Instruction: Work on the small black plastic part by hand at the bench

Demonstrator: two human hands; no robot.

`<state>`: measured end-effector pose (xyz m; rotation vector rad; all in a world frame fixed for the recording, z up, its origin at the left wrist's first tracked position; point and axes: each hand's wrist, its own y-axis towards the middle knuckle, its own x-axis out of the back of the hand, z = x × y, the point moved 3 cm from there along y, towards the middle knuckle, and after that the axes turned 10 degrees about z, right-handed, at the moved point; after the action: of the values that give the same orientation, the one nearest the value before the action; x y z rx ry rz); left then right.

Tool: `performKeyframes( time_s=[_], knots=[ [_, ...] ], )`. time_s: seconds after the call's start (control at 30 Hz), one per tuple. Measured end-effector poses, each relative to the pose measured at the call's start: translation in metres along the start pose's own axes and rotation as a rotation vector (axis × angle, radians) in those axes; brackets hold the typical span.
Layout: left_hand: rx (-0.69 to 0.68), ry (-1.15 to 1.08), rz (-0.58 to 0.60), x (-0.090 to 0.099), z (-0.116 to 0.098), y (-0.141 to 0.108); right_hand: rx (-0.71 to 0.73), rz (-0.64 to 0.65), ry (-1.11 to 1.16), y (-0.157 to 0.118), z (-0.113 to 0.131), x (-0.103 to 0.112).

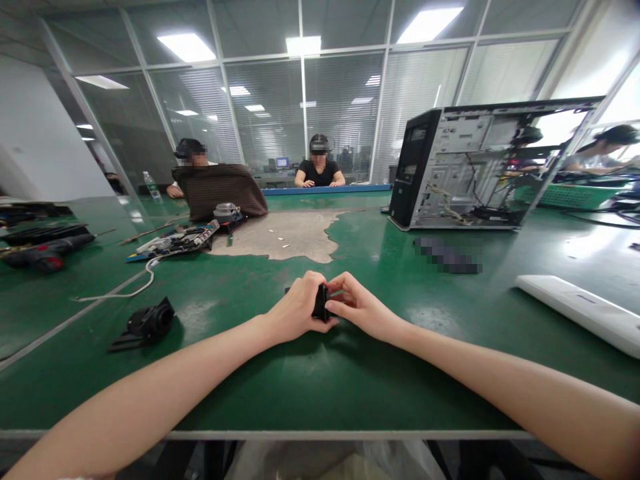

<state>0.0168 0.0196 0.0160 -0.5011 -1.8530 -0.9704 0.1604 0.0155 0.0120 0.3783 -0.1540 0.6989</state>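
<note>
In front of me, just above the green table, my left hand (pixel 299 310) is wrapped round a small black plastic part (pixel 321 304). My right hand (pixel 357 307) reaches in from the other side, its thumb and fingers bent against the part's right edge. Most of the part is hidden by my fingers, so its exact kind does not show. Over to the left lies another black plastic piece (pixel 149 322) with a round opening and a flat flange.
An open computer case (pixel 465 170) stands at the back right, near a long white device (pixel 585 307). Circuit boards (pixel 175 241), a white cable (pixel 143 283) and a power drill (pixel 47 253) lie left. Behind a brown cloth-covered object (pixel 220 190) sits one person; another faces me.
</note>
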Motion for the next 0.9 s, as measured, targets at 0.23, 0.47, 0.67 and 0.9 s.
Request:
performKeyframes(
  time_s=[0.23, 0.47, 0.67, 0.9],
  knots=[
    [0.009, -0.006, 0.002, 0.000, 0.000, -0.001, 0.021, 0.103, 0.055, -0.004, 0.001, -0.002],
    [-0.011, -0.022, 0.016, 0.004, -0.005, -0.001, 0.020, 0.025, -0.014, -0.002, 0.004, -0.001],
    [-0.023, -0.031, 0.031, 0.008, -0.009, -0.002, 0.000, 0.083, 0.005, -0.003, 0.001, -0.002],
    [-0.046, -0.047, 0.035, 0.010, -0.012, -0.004, 0.025, 0.062, 0.031, -0.002, 0.003, -0.001]
  ],
)
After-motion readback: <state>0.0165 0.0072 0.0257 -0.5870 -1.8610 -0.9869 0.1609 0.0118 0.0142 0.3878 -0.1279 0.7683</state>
